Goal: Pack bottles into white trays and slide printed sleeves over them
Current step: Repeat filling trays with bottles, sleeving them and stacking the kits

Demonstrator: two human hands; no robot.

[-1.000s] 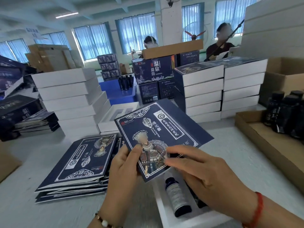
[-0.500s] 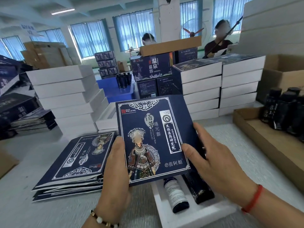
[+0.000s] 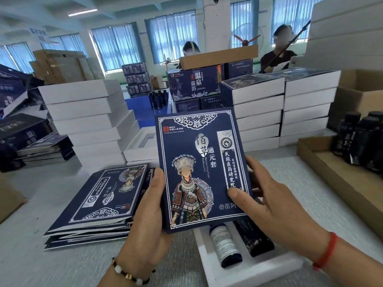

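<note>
Both the left hand (image 3: 152,206) and the right hand (image 3: 267,201) are pinching the printed sleeve (image 3: 202,168) by its side edges (probably light, easily creased card), holding it above the white tray (image 3: 209,257).

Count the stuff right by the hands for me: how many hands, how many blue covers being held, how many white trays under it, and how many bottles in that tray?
Hands: 2, the left hand and the right hand
Printed sleeve held: 1
White tray under it: 1
Bottles showing in that tray: 2, the labelled bottle and the dark bottle
Total: 6
</note>
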